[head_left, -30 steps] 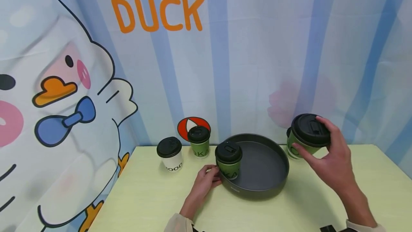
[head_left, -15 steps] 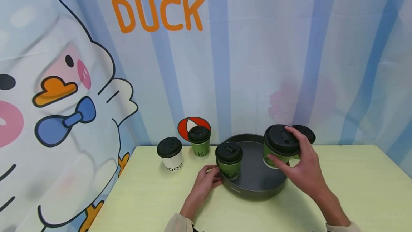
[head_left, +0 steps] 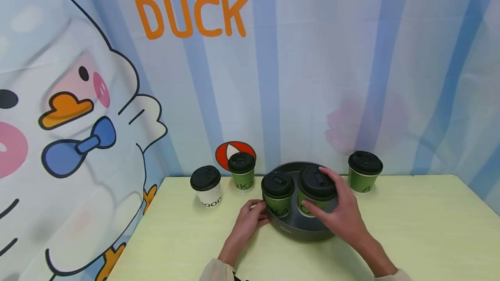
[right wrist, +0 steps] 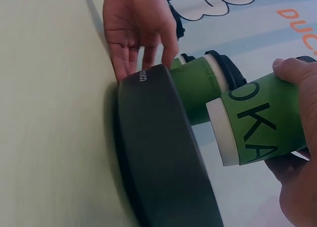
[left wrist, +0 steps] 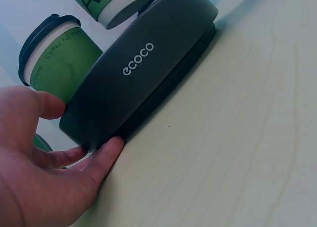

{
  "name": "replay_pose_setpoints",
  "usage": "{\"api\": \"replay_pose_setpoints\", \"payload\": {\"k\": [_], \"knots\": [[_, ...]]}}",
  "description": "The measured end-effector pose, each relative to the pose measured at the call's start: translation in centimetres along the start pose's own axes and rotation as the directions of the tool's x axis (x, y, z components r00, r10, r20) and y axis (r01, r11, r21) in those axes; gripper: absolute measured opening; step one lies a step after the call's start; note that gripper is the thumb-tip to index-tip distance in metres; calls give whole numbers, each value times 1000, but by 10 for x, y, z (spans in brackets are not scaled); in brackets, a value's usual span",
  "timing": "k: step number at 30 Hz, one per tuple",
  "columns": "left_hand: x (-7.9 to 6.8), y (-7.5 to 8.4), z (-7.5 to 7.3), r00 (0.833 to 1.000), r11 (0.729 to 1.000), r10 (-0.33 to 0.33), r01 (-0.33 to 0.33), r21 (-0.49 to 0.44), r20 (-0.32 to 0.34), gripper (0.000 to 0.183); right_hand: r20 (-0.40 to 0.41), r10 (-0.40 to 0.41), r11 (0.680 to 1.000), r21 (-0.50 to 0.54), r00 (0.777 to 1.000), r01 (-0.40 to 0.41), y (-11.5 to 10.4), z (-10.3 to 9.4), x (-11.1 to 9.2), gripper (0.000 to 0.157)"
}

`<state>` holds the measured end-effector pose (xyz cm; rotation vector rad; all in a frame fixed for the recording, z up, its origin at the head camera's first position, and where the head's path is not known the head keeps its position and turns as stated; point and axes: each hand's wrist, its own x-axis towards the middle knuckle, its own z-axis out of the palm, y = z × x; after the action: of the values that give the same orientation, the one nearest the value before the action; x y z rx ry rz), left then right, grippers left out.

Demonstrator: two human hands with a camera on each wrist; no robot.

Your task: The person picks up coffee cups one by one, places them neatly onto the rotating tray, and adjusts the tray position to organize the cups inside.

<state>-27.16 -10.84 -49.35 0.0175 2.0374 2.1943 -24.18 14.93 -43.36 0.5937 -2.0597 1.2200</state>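
Note:
A dark grey round tray [head_left: 298, 231] marked "ecoco" sits on the table. My left hand [head_left: 248, 219] holds its left side, thumb at the rim and fingertips low on the wall [left wrist: 106, 148]. Inside the tray, at the left, stands a green paper coffee cup [head_left: 278, 205] with a black lid. My right hand [head_left: 343, 214] grips another lidded green coffee cup [head_left: 310, 196] around its side, thumb in front and fingers behind, over the middle of the tray. In the right wrist view that held cup's white base [right wrist: 223, 133] shows above the tray rim, beside the first cup.
Left of the tray stand a white lidded cup [head_left: 208, 194] and, behind it, a green one [head_left: 242, 179]. A further green cup [head_left: 363, 177] stands behind my right hand. A printed curtain [head_left: 304, 77] hangs along the table's back edge.
My right hand has carried the green coffee cup leftward and lower, from beside the tray to over it, uncovering the cup at the back right. My left hand stays at the tray.

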Motion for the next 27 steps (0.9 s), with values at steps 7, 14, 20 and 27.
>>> {"api": "replay_pose_setpoints", "payload": {"k": [7,14,20,27], "knots": [[1,-1,0,1000,1000,1,-1,0,3,48,53,19,1000,-5,998,-19,6,11,-8,97],[0,-1,-1,1000,1000,-4,4,-12,-2,49,81,9,1000,-13,997,-8,7,22,-13,95],[-1,-1,-1,1000,1000,-7,7,-9,-2,49,81,-5,1000,-26,997,7,7,27,-16,93],[-1,0,0,1000,1000,4,-4,-6,8,52,113,18,999,-51,993,-13,8,28,-19,89]]}}
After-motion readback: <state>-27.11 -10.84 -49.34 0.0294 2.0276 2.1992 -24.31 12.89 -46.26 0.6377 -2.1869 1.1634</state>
